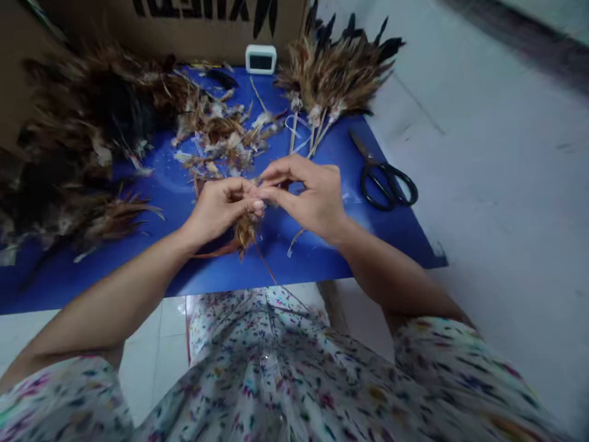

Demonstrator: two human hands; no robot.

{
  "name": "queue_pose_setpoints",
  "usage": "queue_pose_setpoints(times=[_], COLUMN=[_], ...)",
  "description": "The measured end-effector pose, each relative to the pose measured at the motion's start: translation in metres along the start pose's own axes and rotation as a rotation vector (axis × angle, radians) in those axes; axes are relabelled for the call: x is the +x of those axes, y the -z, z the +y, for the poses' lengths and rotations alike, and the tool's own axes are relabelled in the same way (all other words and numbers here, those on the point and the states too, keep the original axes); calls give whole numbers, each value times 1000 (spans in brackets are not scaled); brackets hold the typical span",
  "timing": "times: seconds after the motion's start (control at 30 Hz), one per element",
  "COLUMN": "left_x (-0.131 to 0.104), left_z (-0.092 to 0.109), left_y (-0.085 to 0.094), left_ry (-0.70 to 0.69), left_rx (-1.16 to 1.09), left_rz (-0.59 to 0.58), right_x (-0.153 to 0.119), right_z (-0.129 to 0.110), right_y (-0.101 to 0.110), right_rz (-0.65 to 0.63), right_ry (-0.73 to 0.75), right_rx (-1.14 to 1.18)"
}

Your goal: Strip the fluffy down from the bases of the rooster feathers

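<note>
Over the blue table, my left hand (225, 209) pinches a small brown feather bunch (245, 233), whose tips hang below its fingers. A thin reddish strand trails from the bunch toward the table's front edge. My right hand (308, 190) meets the left one at the fingertips, thumb and fingers pinched together. Whatever is between the right fingertips is too small to make out. Just beyond both hands lies a scatter of loose feathers (225, 132), brown with white fluffy ends.
A large dark-brown feather heap (101, 116) covers the left side. Several feather bundles on sticks (338, 73) lie at the back right. Black-handled scissors (384, 178) rest near the right edge of the blue tabletop (317, 258). A white digital timer (261, 59) stands before a cardboard box (197, 37).
</note>
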State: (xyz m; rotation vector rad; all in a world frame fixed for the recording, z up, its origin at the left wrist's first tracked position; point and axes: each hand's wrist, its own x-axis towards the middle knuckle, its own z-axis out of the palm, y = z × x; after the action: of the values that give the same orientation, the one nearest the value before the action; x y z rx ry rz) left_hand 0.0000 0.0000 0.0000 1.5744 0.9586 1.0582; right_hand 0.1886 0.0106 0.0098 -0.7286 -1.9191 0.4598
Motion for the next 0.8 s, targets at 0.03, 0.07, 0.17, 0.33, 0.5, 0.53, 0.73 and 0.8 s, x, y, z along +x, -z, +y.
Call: queue_pose_setpoints(times=[0.03, 0.07, 0.17, 0.33, 0.5, 0.53, 0.73, 0.8], left_x=[0, 0, 0, -2, -3, -4, -4, -4], left_z=[0, 1, 3, 8, 13, 14, 11, 10], left_y=[-1, -2, -4, -5, -4, -4, -3, -2], left_ry=[-8, -14, -18, 12, 4, -1, -35, -37], left_rx=[16, 27, 27, -95, -162, -168, -198, -197], left_rz=[-15, -27, -43, 18, 72, 77, 65, 62], right_x=[-1, -2, -2, 6, 11, 11, 10, 9], right_z=[0, 1, 0, 0, 4, 3, -7, -8], right_y=[-2, -4, -7, 3, 14, 14, 13, 11], right_rz=[-8, -10, 9, 48, -193, -227, -282, -258], right_ry=[2, 0, -28, -149, -193, -193, -161, -149], right_rx=[-6, -7, 25, 153, 223, 219, 174, 169])
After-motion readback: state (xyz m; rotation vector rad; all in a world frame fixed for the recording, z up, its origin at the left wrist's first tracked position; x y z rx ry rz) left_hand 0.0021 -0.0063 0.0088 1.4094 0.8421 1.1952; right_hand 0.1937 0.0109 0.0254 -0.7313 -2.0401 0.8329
